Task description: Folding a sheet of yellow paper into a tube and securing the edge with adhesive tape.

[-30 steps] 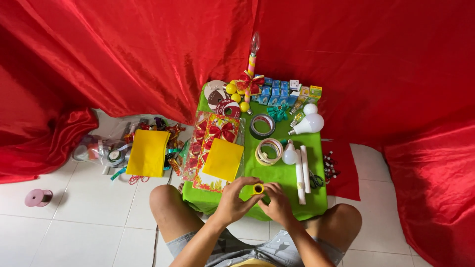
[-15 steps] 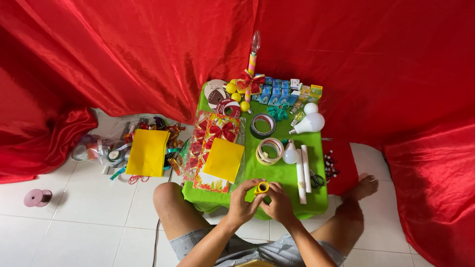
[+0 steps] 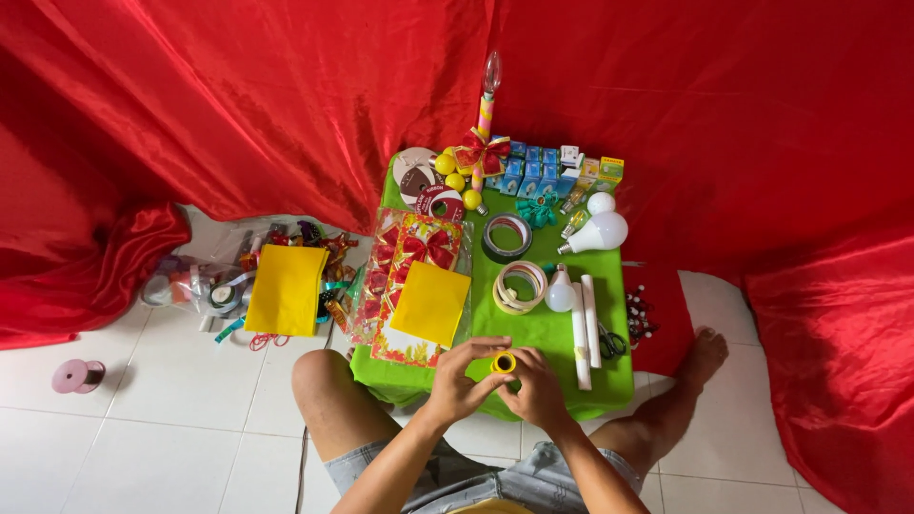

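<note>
Both hands gripped one small yellow tape roll (image 3: 503, 363) over the near edge of the green table (image 3: 543, 328): left hand (image 3: 465, 381) pinched it from the left, right hand (image 3: 535, 385) from below. Yellow sheet (image 3: 430, 303) lay left.

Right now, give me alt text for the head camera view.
Both hands, left hand and right hand, hold a small yellow tape roll over a green table crowded with tape rolls, light bulbs and yellow sheets, red cloth behind.

A green cloth-covered tabletop (image 3: 547, 328) carries a white pear-shaped light bulb (image 3: 600, 232). A pink ribbon spool (image 3: 76, 375) lies at nine o'clock on the white tiled floor (image 3: 171, 428).
</note>
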